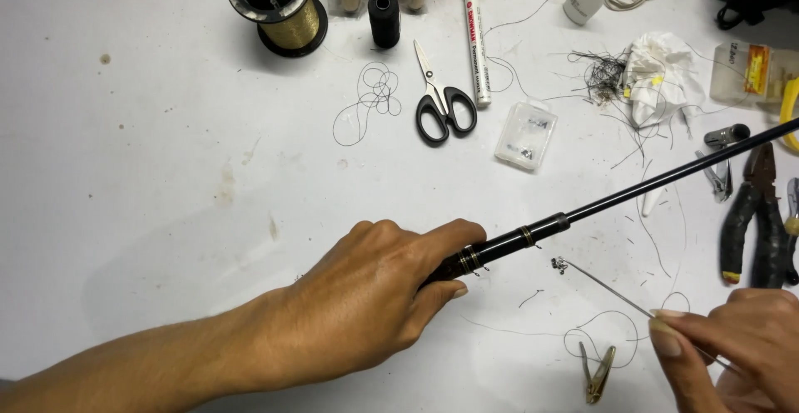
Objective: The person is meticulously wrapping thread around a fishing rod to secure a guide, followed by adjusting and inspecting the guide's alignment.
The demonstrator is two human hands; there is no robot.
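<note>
1. Nearest, a small brass-coloured clip (598,374) lies on the white tabletop (150,171), just left of the right hand (732,350).
2. Right hand at the lower right edge: thumb and fingertips pinched tight on a thin metal wire tool (603,286). The tool runs up and left from the grip; its small looped tip sits just below the rod, apart from it.
3. Loose dark thread (595,330) curls on the tabletop under the wire tool.
4. Left hand (374,301) reaches in from the lower left, fingers wrapped firmly around the thick butt end of a black fishing rod (533,231).
5. Rod position: held low over the tabletop, slanting up and right from the left hand's grip to the right edge of view. Gold bands ring the thick section just beyond the fingers.
6. Right of centre, black-handled pliers (749,221) lie under the rod's far part.
7. Mid-distance: a small clear plastic box (526,134), black-handled scissors (441,101), a loose thread coil (370,101).
8. Farther: a white marker pen (476,38), a black thread spool (384,17), a large spool of gold thread (279,5), crumpled white tissue (657,72) amid thread scraps.
</note>
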